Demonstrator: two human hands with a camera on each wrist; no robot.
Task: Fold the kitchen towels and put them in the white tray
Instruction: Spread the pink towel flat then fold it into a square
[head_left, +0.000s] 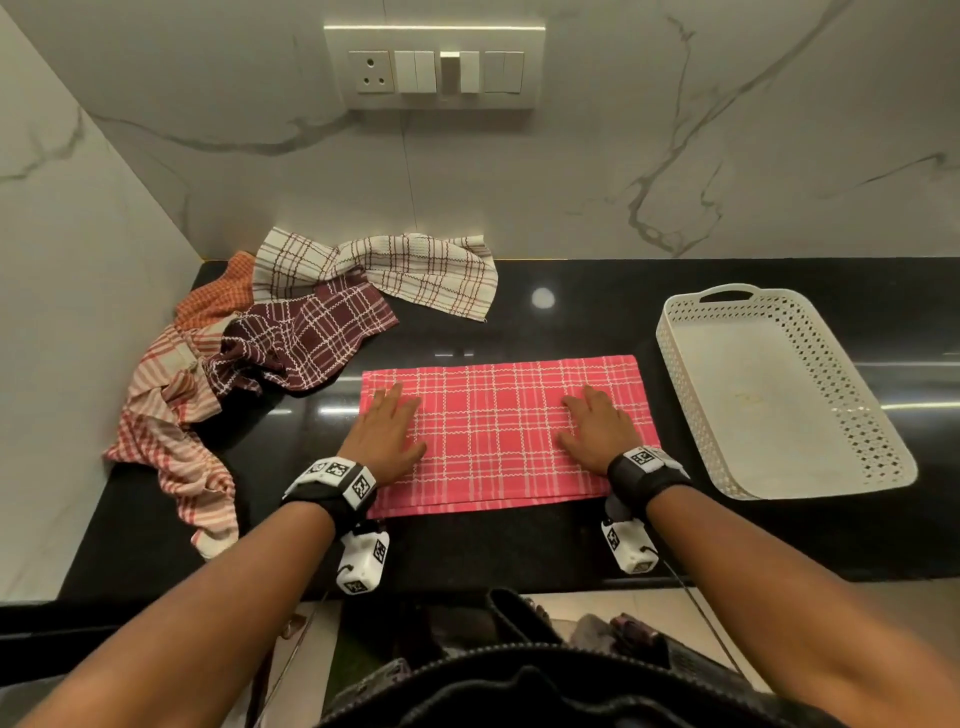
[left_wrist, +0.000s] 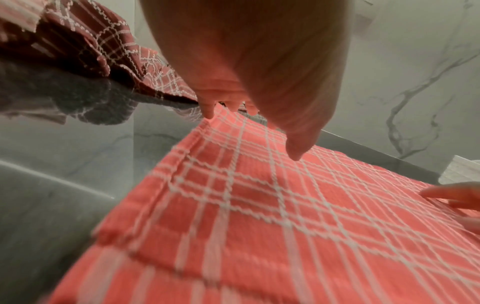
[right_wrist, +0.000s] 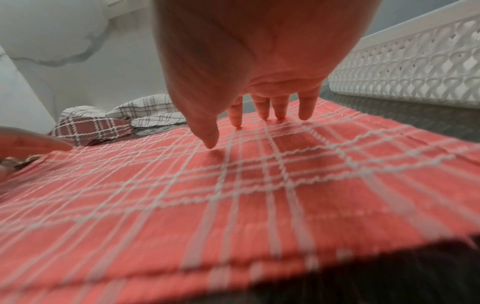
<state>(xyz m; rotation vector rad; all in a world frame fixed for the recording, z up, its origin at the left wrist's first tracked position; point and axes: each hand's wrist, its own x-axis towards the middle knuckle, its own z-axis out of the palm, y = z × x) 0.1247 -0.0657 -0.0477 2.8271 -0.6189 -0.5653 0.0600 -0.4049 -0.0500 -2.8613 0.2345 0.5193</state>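
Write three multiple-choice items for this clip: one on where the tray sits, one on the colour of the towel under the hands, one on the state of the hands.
1. Where is the white tray relative to the pink checked towel?
A. On the person's right of it
B. On the person's left of it
C. On top of it

2. What colour is the towel under both hands?
A. Maroon with white lines
B. Pink with white lines
C. Cream with brown lines

3. What are the left hand and right hand doing?
A. Pinching two corners
B. Lifting the towel clear of the counter
C. Resting flat on the towel, fingers straight

Answers: 1 A, the tray stands apart beyond the towel's right edge, empty. 2 B, all three views show pink cloth with a white grid. 3 C, the wrist views show straight fingers on the flat cloth.
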